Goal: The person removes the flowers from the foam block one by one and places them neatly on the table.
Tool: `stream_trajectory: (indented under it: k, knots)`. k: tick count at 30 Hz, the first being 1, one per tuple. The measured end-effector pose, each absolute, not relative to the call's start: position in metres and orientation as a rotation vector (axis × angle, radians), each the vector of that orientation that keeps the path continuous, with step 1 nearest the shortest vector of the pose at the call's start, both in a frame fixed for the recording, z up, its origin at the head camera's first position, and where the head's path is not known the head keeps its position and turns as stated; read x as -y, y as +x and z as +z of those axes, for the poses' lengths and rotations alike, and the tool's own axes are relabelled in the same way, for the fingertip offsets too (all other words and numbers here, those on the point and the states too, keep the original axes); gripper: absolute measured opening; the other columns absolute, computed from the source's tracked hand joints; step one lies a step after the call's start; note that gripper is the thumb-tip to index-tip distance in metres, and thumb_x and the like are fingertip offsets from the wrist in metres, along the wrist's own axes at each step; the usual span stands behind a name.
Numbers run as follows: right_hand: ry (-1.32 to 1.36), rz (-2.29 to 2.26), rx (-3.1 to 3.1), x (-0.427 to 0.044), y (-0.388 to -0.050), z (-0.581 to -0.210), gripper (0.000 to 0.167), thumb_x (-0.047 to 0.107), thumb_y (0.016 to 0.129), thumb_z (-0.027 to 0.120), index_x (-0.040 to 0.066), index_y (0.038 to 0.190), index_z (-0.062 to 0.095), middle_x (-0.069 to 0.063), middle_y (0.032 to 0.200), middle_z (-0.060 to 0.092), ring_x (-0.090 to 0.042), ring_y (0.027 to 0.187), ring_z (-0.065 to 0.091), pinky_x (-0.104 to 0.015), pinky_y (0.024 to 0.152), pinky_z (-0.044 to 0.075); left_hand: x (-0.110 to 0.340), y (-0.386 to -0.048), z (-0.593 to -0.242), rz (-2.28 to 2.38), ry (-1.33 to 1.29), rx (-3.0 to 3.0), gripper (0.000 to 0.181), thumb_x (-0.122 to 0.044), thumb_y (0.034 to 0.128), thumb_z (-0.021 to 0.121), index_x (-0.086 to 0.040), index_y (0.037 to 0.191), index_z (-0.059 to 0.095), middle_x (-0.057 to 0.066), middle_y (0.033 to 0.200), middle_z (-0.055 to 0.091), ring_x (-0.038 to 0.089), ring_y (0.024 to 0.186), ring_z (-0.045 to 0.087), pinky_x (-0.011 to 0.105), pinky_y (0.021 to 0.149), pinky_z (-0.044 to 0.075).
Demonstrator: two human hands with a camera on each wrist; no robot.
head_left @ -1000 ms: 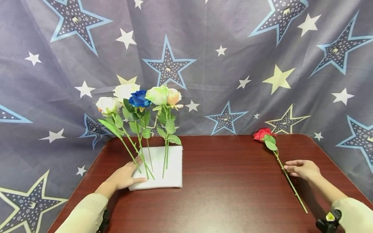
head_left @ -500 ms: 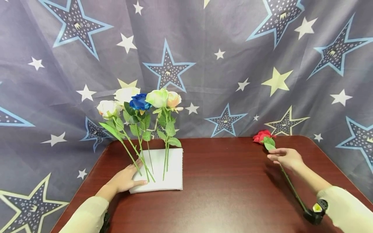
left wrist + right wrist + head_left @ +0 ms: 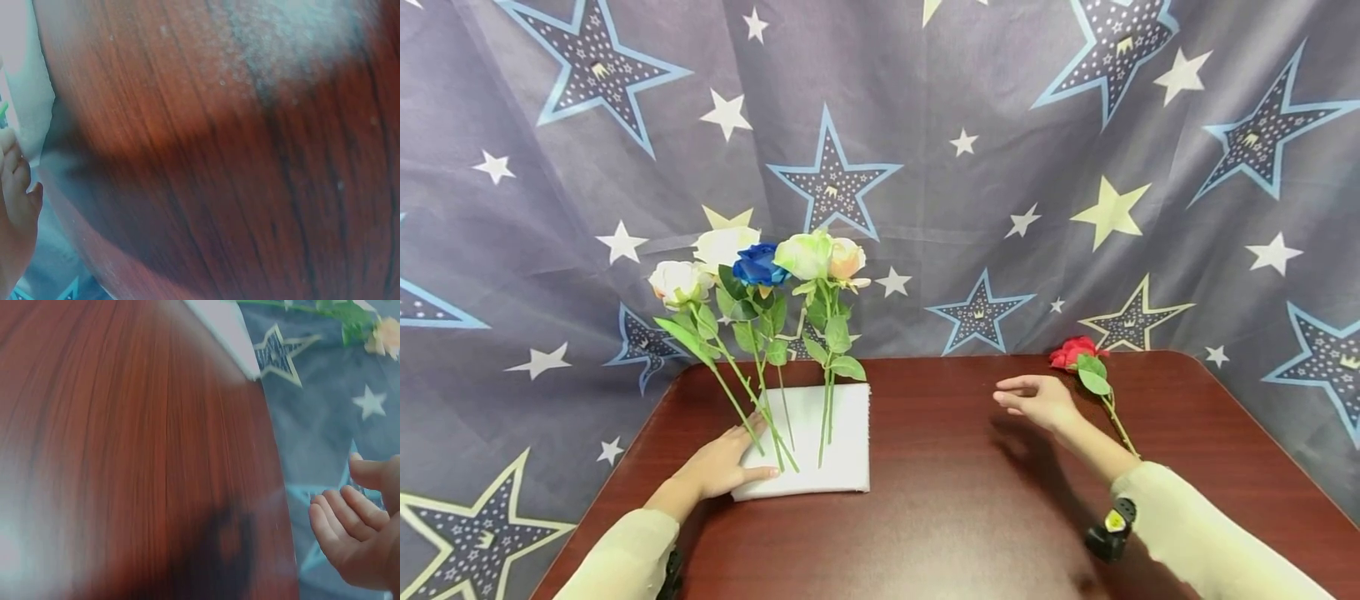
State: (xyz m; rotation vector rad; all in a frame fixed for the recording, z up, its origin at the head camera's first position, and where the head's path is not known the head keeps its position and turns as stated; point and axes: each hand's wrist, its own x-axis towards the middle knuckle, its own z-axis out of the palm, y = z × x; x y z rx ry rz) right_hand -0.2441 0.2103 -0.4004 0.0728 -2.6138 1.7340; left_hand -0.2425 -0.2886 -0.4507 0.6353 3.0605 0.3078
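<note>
My left hand point(image 3: 722, 465) rests with spread fingers on the left side of a white foam block point(image 3: 850, 429), its thumb along the front. Several artificial roses stand in the block on thin green stems: a blue rose point(image 3: 760, 265), a green-white rose point(image 3: 805, 254), a peach rose point(image 3: 847, 259) and white ones at the left. Over the table, between block and red rose point(image 3: 1073, 353), my right hand point(image 3: 1039, 402) hovers, holding nothing; its loosely bent fingers also show in the right wrist view. The red rose lies on the table, its lower stem hidden by my right forearm.
The dark red wooden table point(image 3: 940, 500) has rounded far corners. A grey curtain point(image 3: 925, 200) printed with stars hangs right behind its back edge. Black devices are strapped at both wrists, the right wrist device point(image 3: 1108, 533) hanging low over the tabletop.
My right hand has moved left from beside the red rose's stem, passing over the stem, to the space left of the flower. The red rose and my left hand stay in place.
</note>
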Motion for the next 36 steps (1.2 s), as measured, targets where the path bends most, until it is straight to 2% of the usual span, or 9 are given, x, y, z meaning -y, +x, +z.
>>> stream_trajectory:
  k: [6,13,16,23,26,32,36]
  knots:
    - [0.097,1.864,2.538,-0.164,-0.249,-0.406,0.036,0.009,0.086,0.07,-0.014,0.114,0.063,-0.027,0.102,0.071,-0.008,0.079,0.071,-0.04,0.081,0.059,0.288,-0.241,-0.453,0.31,0.648,-3.054,0.095,-0.063,0.0802,0.062,0.003,0.145,0.039,0.024,0.153,0.034,0.044,0.138,0.037,0.055,0.109,0.037]
    - [0.145,1.977,2.471,-0.118,-0.253,-0.409,0.03,0.007,0.085,0.07,-0.011,0.109,0.067,-0.027,0.099,0.072,-0.022,0.083,0.074,-0.044,0.081,0.059,0.287,-0.241,-0.453,0.309,0.658,-3.066,0.094,-0.062,0.0801,0.063,0.003,0.144,0.04,0.024,0.152,0.035,0.043,0.138,0.038,0.054,0.109,0.037]
    - [0.158,2.051,2.441,-0.102,-0.255,-0.411,0.028,0.005,0.085,0.07,-0.01,0.108,0.068,-0.028,0.098,0.072,-0.023,0.082,0.074,-0.047,0.083,0.058,0.287,-0.241,-0.453,0.301,0.658,-3.071,0.094,-0.062,0.0801,0.063,0.004,0.143,0.04,0.025,0.152,0.036,0.043,0.138,0.038,0.054,0.11,0.037]
    - [0.204,2.183,2.391,-0.073,-0.256,-0.408,0.028,0.005,0.085,0.07,-0.008,0.109,0.068,-0.03,0.104,0.07,-0.037,0.092,0.072,-0.053,0.088,0.054,0.287,-0.241,-0.451,0.292,0.658,-3.066,0.095,-0.063,0.08,0.062,0.004,0.144,0.04,0.025,0.152,0.036,0.043,0.138,0.039,0.054,0.109,0.037]
    - [0.238,2.204,2.38,-0.063,-0.256,-0.408,0.029,0.005,0.086,0.069,-0.01,0.111,0.067,-0.029,0.103,0.07,-0.035,0.09,0.072,-0.053,0.088,0.054,0.287,-0.242,-0.45,0.287,0.653,-3.067,0.095,-0.063,0.0799,0.062,0.003,0.144,0.04,0.025,0.152,0.035,0.044,0.138,0.039,0.054,0.109,0.038]
    - [0.281,2.267,2.343,-0.047,-0.261,-0.408,0.031,0.004,0.086,0.068,-0.012,0.113,0.065,-0.028,0.102,0.071,-0.016,0.078,0.073,-0.052,0.088,0.055,0.288,-0.243,-0.449,0.292,0.653,-3.067,0.095,-0.064,0.0797,0.062,0.003,0.144,0.04,0.025,0.152,0.035,0.044,0.138,0.039,0.055,0.109,0.038]
    - [0.304,2.306,2.32,-0.035,-0.262,-0.406,0.032,0.005,0.087,0.068,-0.012,0.114,0.064,-0.028,0.103,0.071,-0.011,0.076,0.072,-0.05,0.088,0.055,0.288,-0.242,-0.448,0.29,0.648,-3.068,0.095,-0.063,0.0797,0.063,0.003,0.144,0.04,0.025,0.152,0.036,0.044,0.138,0.039,0.055,0.109,0.038]
